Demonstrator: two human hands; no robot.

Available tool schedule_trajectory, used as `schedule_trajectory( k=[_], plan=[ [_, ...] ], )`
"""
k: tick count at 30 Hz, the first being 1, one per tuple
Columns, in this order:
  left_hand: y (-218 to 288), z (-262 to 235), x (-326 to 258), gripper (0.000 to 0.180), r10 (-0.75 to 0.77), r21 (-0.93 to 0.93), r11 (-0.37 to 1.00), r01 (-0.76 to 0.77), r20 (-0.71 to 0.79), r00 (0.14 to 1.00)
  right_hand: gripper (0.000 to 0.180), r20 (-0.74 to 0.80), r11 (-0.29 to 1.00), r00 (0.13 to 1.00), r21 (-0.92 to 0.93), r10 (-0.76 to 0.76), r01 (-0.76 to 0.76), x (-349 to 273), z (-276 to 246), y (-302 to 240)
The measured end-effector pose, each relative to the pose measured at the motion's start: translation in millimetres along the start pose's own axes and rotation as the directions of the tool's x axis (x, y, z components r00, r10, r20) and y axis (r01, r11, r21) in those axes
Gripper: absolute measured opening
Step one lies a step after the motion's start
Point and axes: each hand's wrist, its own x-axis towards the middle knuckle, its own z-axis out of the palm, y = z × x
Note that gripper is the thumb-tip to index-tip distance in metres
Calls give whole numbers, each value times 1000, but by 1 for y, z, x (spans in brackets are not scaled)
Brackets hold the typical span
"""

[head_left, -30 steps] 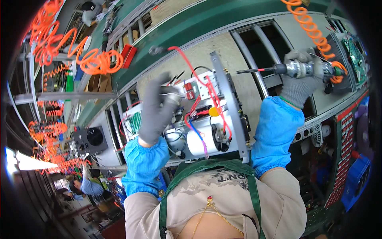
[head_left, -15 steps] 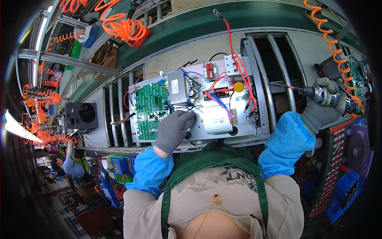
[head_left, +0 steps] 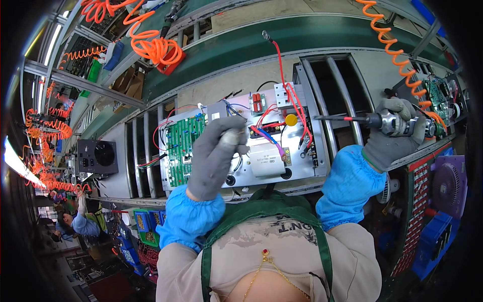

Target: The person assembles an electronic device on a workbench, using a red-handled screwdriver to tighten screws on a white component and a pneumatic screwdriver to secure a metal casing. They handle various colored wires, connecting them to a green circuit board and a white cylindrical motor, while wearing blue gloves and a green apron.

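Since chassis (head_left: 308, 167) lies flat before you — components up, presumably for reach — left hand (head_left: 209, 158) hovers half-curled over it, any hold unclear; right hand (head_left: 385, 150) wraps driver (head_left: 390, 124), presumably steadying bit (head_left: 333, 118).

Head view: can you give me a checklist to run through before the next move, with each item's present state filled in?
1. Right hand grips the power screwdriver: ok.
2. Left hand away from the screwdriver bit: ok, it is over the left part of the metal chassis.
3. Bit tip clear of the chassis: cannot tell; it points left, at the right edge.
4. Red cable fastened at its far lug: not ok, that end sticks out free.
5. Left hand empty: cannot tell; something pale shows by the fingers.
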Motion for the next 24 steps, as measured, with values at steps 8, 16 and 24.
schedule_trajectory(
  k=[8,16,24],
  plan=[
    [3,57,25,19,-163,-423,878,224,175,971,42,-26,993,1000,-116,1,-4,-10,22,34],
    [1,67,27,22,-245,-375,890,258,83,966,42,-66,988,995,-141,-69,59,-3,14,30],
    [-3,73,27,22,-118,-150,981,119,18,993,42,-86,992,995,-119,-47,36,0,10,30]
  ],
)
